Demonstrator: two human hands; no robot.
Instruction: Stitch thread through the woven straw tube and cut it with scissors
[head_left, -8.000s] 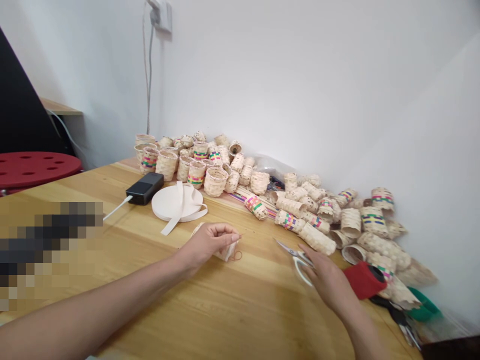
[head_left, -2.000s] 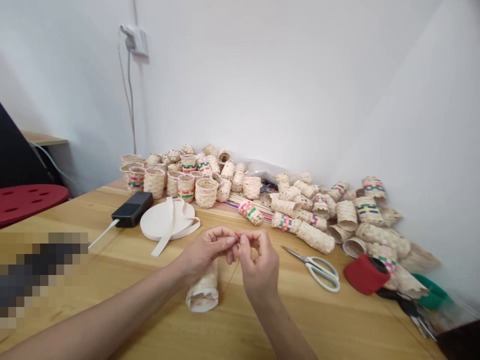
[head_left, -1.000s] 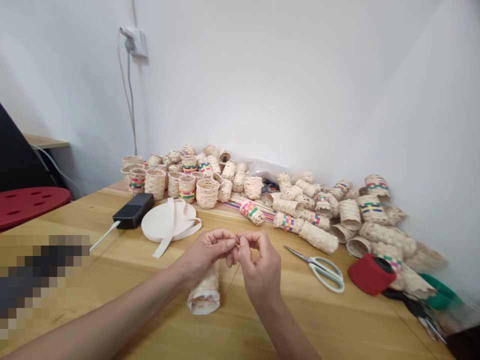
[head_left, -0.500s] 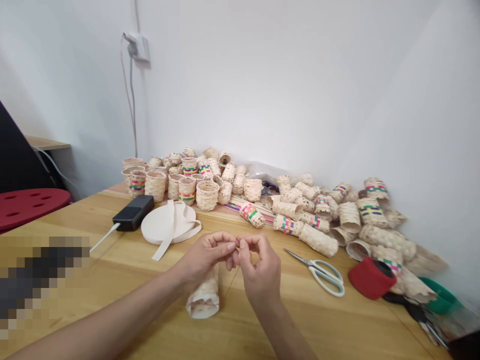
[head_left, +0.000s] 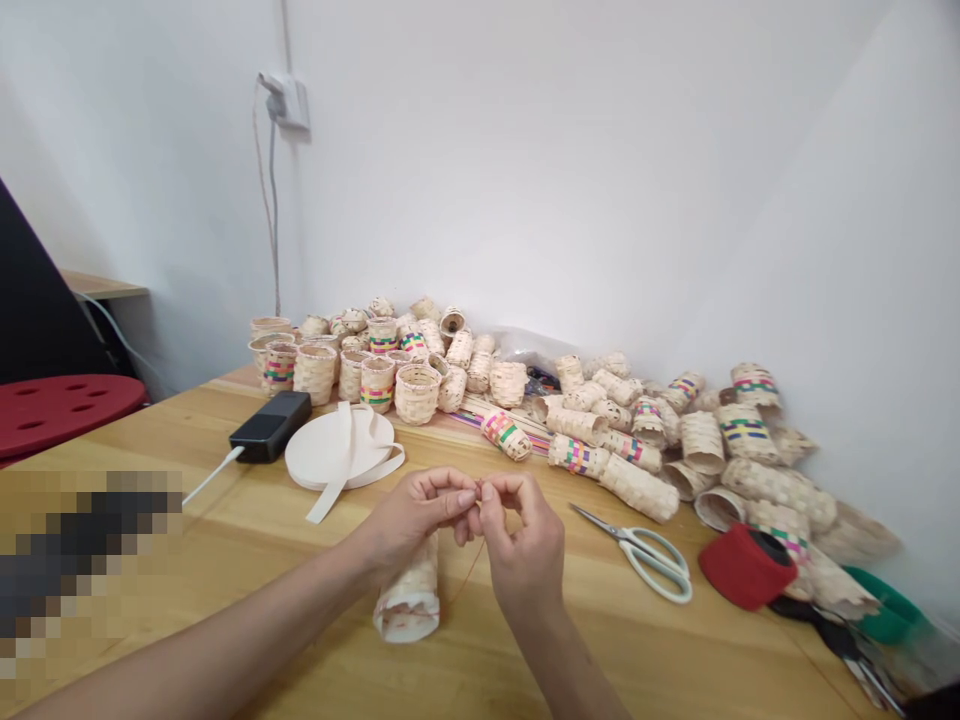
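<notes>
My left hand (head_left: pixel 424 515) and my right hand (head_left: pixel 525 535) meet fingertip to fingertip above the table, both pinching a thin red thread (head_left: pixel 469 577). The thread runs down from the fingers toward a pale woven tube (head_left: pixel 409 600), which lies below my left hand with its open, white-lined end toward me. Red stitches show at that end. My left hand and wrist hide the tube's far part. Right of my hands lie scissors (head_left: pixel 649 560) with pale handles, their blades slightly apart.
Many small woven baskets (head_left: pixel 416 392) line the wall side of the table (head_left: pixel 262 560). A roll of white ribbon (head_left: pixel 307 455) and a black power bank (head_left: pixel 270 427) are at the left. A red thread spool (head_left: pixel 742 567) and a green bowl (head_left: pixel 889 605) are at the right.
The whole view has shifted slightly. Both hands keep their pinch on the thread, with only a small movement of the fingers.
</notes>
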